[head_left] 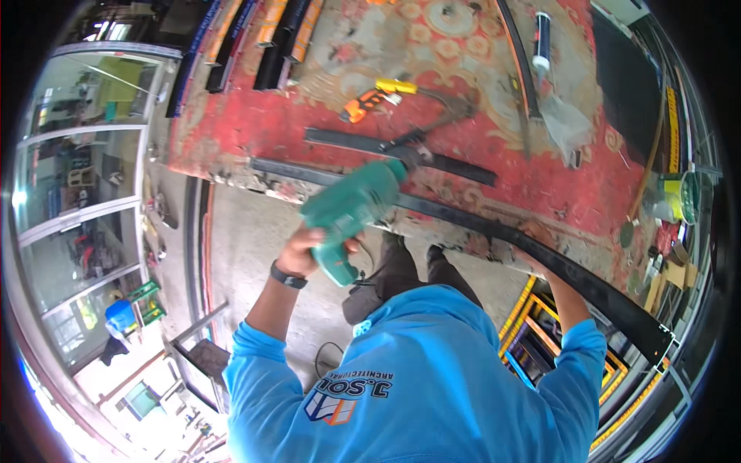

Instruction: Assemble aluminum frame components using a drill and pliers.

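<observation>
- While the left hand (299, 253) has its grip wrapped tight around the handle of a green power drill (351, 210), the tool tilts with its nose up and to the right, meeting the long black metal bar (494, 230) at the near edge of the tabletop (231, 131).
- The right hand (515, 255) rests on that same bar farther along, its grip pressed against the dark strip; whether the fingers curl around it cannot be told.
- The bar runs along the tabletop's front edge and out past its right end.
- On the red patterned cover behind it lie a second, shorter black bar (397, 154), an orange-and-yellow hand tool (376, 99) and a white tube (542, 40), all well apart from the hands.
- A dark watch (288, 276) circles the left wrist above a blue sleeve.
</observation>
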Demonstrator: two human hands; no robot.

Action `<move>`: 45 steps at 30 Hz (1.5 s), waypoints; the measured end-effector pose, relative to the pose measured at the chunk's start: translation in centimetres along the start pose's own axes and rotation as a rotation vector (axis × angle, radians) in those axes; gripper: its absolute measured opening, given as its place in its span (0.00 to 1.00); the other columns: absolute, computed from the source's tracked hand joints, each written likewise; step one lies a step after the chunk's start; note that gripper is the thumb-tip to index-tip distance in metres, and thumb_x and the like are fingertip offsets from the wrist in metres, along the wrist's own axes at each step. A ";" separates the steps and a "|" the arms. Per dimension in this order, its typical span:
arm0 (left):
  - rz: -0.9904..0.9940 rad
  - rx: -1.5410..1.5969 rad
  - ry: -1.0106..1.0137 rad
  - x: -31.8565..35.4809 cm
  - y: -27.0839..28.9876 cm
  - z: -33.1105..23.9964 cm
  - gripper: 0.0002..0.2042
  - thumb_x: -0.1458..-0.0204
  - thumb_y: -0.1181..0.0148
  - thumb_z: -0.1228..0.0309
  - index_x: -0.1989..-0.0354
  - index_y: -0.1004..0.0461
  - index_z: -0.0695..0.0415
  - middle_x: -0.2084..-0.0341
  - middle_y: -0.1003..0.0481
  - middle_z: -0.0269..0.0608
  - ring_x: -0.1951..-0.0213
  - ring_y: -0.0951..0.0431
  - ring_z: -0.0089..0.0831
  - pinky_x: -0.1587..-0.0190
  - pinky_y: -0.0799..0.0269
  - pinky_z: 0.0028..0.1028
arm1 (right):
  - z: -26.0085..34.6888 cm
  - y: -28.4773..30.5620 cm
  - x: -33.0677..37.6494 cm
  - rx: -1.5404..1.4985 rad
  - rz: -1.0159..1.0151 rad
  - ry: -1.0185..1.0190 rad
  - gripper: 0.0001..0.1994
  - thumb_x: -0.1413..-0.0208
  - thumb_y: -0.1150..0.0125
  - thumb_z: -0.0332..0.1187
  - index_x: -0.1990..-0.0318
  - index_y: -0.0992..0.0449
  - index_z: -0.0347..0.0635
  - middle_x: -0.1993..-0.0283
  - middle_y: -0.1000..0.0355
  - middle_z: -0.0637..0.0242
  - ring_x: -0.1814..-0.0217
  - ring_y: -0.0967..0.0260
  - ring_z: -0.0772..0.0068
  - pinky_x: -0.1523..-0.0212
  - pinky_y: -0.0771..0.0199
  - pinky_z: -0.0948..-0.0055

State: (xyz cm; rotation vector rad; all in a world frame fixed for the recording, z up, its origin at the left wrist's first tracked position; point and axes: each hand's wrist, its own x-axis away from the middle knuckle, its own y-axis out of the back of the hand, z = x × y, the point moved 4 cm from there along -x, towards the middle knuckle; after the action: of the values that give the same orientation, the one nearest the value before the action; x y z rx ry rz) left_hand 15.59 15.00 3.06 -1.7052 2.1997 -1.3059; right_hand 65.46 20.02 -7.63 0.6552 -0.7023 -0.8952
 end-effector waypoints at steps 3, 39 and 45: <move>0.191 0.233 -0.259 0.7 3.6 -6.3 0.53 0.60 0.31 0.40 0.29 0.43 0.62 0.44 0.30 0.54 0.48 0.22 0.40 0.52 0.23 0.38 | 1.0 -0.7 0.0 -0.087 -0.081 -0.032 0.19 0.56 0.26 0.30 0.57 0.28 0.45 0.56 0.30 0.59 0.50 0.30 0.49 0.48 0.29 0.55; -0.049 -1.886 -0.469 -28.6 2.0 0.7 0.20 0.44 0.38 0.61 0.46 0.25 0.58 0.55 0.20 0.56 0.50 0.21 0.54 0.50 0.25 0.48 | -5.2 3.3 -1.2 -0.173 -0.923 -0.326 0.08 0.40 0.36 0.25 0.54 0.21 0.40 0.59 0.21 0.60 0.64 0.21 0.68 0.64 0.21 0.69; -0.240 -1.885 -0.377 -27.6 -0.1 -0.9 0.15 0.45 0.39 0.67 0.50 0.25 0.58 0.62 0.20 0.57 0.56 0.19 0.54 0.55 0.23 0.48 | -8.2 3.4 -0.4 -0.071 -0.751 -0.375 0.08 0.42 0.37 0.26 0.56 0.19 0.42 0.64 0.21 0.57 0.63 0.21 0.59 0.60 0.21 0.65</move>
State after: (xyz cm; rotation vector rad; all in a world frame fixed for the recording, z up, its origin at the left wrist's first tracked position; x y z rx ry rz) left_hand 25.78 38.22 -7.93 -1.9926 2.8256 1.7285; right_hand 73.13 23.72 -10.11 0.7040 -0.7588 -1.7612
